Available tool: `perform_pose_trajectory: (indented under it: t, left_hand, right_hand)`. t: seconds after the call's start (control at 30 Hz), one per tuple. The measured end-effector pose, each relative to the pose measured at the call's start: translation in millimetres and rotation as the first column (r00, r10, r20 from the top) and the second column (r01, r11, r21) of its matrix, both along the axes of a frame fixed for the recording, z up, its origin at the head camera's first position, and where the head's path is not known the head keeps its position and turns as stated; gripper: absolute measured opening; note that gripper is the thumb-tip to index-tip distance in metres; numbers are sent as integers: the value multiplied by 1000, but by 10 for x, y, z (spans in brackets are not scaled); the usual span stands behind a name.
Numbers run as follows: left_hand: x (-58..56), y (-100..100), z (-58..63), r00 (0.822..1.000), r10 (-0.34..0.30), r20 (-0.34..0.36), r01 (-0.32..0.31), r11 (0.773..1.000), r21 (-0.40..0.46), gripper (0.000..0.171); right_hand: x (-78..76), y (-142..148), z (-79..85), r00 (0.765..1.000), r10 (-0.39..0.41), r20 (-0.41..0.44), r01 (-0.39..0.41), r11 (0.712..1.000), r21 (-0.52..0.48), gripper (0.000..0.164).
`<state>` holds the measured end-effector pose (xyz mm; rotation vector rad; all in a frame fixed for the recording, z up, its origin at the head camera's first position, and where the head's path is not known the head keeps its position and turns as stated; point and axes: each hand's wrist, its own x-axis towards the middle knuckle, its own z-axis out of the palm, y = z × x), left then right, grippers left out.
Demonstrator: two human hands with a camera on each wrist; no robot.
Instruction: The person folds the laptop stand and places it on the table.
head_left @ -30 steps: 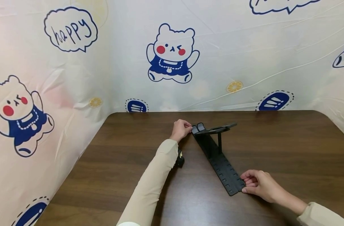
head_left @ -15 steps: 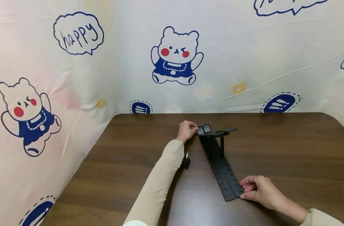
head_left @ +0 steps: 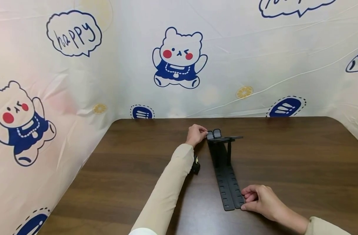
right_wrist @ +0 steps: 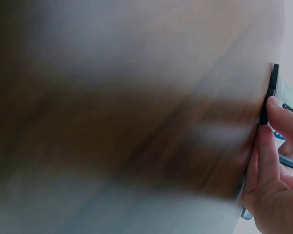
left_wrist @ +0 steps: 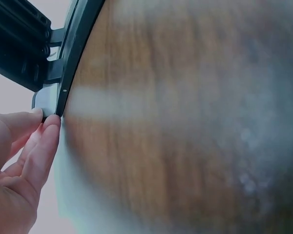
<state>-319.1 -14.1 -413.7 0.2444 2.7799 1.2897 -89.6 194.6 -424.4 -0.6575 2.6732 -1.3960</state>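
A black folding stand (head_left: pixel 229 186) lies lengthwise on the wooden table, with notches along its two-strip base. Its raised plate (head_left: pixel 226 139) tilts up over the far half, held by an upright strut (head_left: pixel 229 153). Grey pads (head_left: pixel 217 133) cover the two lips at the far end. My left hand (head_left: pixel 196 134) pinches the far left corner; in the left wrist view the thumb lies by a grey pad (left_wrist: pixel 46 101) and the fingers at the frame's edge. With thumb and fingertips my right hand (head_left: pixel 262 201) pinches the near right corner, the black edge (right_wrist: pixel 272 80) showing in the right wrist view.
The brown table (head_left: pixel 132 173) extends on both sides of the stand. Behind it hangs a pale printed curtain (head_left: pixel 223 65) with cartoon bears. A small black device (head_left: pixel 195 166) sits at the left wrist, close over the table.
The stand has turned on the table: its near end has swung left and its far end slightly right, now almost straight away from me. Both hands have moved along with it, keeping their grip.
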Motion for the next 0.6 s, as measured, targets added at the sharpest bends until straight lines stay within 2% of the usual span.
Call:
perform_pose_trajectory:
  t: [0.3, 0.6]
  left_hand:
    - [-12, 41, -1, 1000, 17, 3, -17, 1000, -12, 11]
    - [18, 108, -13, 997, 67, -25, -68, 998, -9, 10]
  right_hand:
    - [16, -136, 16, 999, 13, 31, -13, 1000, -5, 33]
    - [43, -196, 15, 1000, 14, 3, -14, 1000, -15, 32]
